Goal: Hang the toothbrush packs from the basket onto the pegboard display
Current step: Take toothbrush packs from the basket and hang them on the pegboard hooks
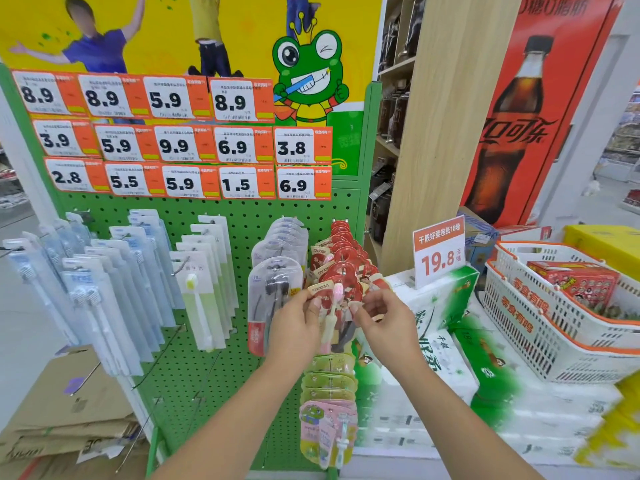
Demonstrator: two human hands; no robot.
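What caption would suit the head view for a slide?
Both hands, left hand and right hand, hold a red toothbrush pack at the green pegboard, white basket beside.

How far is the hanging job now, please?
Done: many packs hang on the pegboard. In hand: both hands, left and right, hold a red pack at its hook. Left: the basket holds boxed goods; packs inside cannot be seen.

The pegboard (214, 216) stands at 11 o'clock with price tags (173, 140) above its hanging toothbrush packs (114, 282); the basket (540, 327) sits at 3 o'clock on stacked tissue packs (450, 362), cardboard (62, 410) at 8 o'clock
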